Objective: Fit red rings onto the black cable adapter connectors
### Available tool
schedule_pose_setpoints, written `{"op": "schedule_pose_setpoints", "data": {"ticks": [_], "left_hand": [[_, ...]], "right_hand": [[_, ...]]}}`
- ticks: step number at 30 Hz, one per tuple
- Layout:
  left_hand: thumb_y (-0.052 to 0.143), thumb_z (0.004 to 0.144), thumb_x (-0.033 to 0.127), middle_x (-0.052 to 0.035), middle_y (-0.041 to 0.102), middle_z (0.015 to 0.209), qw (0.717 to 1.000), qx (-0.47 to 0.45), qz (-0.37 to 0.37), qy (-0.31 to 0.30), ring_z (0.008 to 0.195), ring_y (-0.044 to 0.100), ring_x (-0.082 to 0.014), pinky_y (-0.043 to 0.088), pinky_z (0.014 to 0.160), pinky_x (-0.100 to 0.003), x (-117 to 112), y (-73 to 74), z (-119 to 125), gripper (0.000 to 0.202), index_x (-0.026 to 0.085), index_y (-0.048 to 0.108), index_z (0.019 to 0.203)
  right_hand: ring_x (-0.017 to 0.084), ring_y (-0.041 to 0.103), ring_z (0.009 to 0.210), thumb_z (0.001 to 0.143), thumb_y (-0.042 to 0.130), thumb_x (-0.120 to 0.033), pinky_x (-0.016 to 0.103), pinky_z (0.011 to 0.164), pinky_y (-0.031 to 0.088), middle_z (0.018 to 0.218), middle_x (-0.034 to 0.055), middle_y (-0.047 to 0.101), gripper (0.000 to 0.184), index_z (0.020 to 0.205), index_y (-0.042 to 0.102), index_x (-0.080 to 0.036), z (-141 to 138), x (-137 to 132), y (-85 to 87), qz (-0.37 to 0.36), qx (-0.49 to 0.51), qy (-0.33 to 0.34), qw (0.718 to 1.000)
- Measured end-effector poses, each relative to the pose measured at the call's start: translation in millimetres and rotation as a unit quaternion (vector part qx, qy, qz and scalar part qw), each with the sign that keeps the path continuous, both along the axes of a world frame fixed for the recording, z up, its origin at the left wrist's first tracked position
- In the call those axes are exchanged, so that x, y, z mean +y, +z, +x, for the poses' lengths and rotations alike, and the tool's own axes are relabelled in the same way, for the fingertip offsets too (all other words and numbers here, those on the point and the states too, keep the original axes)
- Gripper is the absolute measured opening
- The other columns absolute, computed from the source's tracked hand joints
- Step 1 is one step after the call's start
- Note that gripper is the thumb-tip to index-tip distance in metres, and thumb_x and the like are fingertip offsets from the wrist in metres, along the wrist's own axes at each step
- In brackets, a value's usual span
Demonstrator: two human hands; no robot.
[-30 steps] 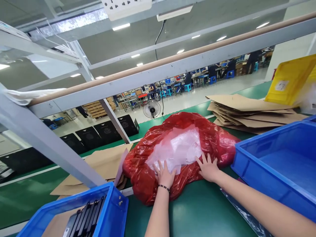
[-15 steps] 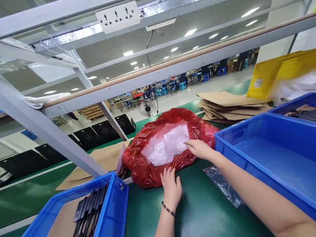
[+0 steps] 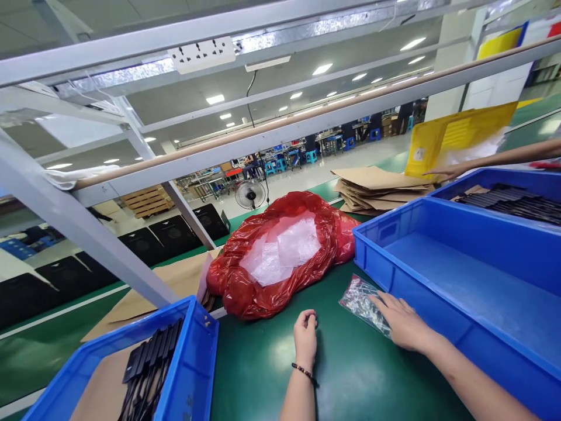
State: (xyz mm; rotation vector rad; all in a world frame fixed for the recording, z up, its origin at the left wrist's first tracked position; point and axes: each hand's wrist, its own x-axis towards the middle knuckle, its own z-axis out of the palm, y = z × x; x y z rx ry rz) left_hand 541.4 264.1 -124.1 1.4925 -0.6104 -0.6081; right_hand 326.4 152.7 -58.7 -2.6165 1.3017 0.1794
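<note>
My right hand [image 3: 402, 323] lies on a small clear plastic bag [image 3: 362, 296] on the green table [image 3: 350, 374], its fingers spread over the bag's near end. My left hand [image 3: 305, 335] rests on the table as a loose fist, with nothing visible in it. Just beyond both hands sits a red plastic bag [image 3: 280, 257], open at the top and full of clear plastic bags. It lies apart from both hands.
An empty blue bin [image 3: 460, 275] stands at the right, another blue bin [image 3: 504, 196] with black parts behind it. A blue bin [image 3: 144, 374] with black parts sits front left. Cardboard sheets [image 3: 377, 187] lie at the back. Another person's arm [image 3: 491, 161] reaches near a yellow bin [image 3: 456, 137].
Both hands have drawn back from the red bag toward me. My right hand came down onto the small clear bag; my left hand curled into a fist on the table.
</note>
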Motion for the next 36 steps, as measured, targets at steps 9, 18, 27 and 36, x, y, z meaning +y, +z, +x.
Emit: {"op": "schedule_pose_setpoints", "data": {"ticks": [9, 18, 27, 36], "left_hand": [[0.066, 0.060, 0.045, -0.0097, 0.066, 0.078, 0.996, 0.080, -0.019, -0.032, 0.074, 0.063, -0.0184, 0.049, 0.067, -0.029, -3, -2.6, 10, 0.036, 0.013, 0.063, 0.075], [0.068, 0.052, 0.054, -0.0119, 0.067, 0.079, 0.996, 0.075, 0.007, -0.056, 0.073, 0.064, -0.0204, 0.051, 0.067, -0.030, -7, -1.7, 13, 0.050, 0.012, 0.064, 0.079], [0.072, 0.043, 0.060, -0.0117, 0.068, 0.077, 0.994, 0.091, 0.008, -0.060, 0.074, 0.065, -0.0229, 0.052, 0.070, -0.033, -4, 0.4, 15, 0.058, 0.012, 0.064, 0.075], [0.073, 0.040, 0.059, -0.0114, 0.068, 0.075, 0.992, 0.114, 0.022, -0.055, 0.072, 0.065, -0.0213, 0.053, 0.068, -0.031, -3, 1.9, 17, 0.060, 0.011, 0.064, 0.075]], "right_hand": [[0.030, 0.041, 0.122, 0.064, 0.045, -0.006, 0.049, 0.101, 0.034, 0.134, 0.0167, 0.043, 0.065, 0.128, 0.049, -0.017, -13, -2, -12.5, -0.065, -0.104, 0.025, 0.992], [0.033, 0.023, 0.130, 0.082, 0.044, -0.017, 0.055, 0.105, 0.022, 0.134, 0.0150, 0.040, 0.032, 0.108, 0.060, -0.012, 33, -25, 55.6, -0.415, -0.277, -0.055, 0.865], [0.025, 0.063, 0.086, 0.085, 0.031, -0.007, 0.033, 0.070, 0.050, 0.102, 0.0216, 0.060, 0.046, 0.130, 0.040, -0.003, 39, -73, 73.2, -0.261, -0.058, -0.151, 0.952], [0.024, 0.061, 0.089, 0.086, 0.030, -0.008, 0.030, 0.072, 0.049, 0.104, 0.0198, 0.059, 0.047, 0.132, 0.038, -0.005, 36, -81, 74.4, -0.248, -0.046, -0.154, 0.955]]}}
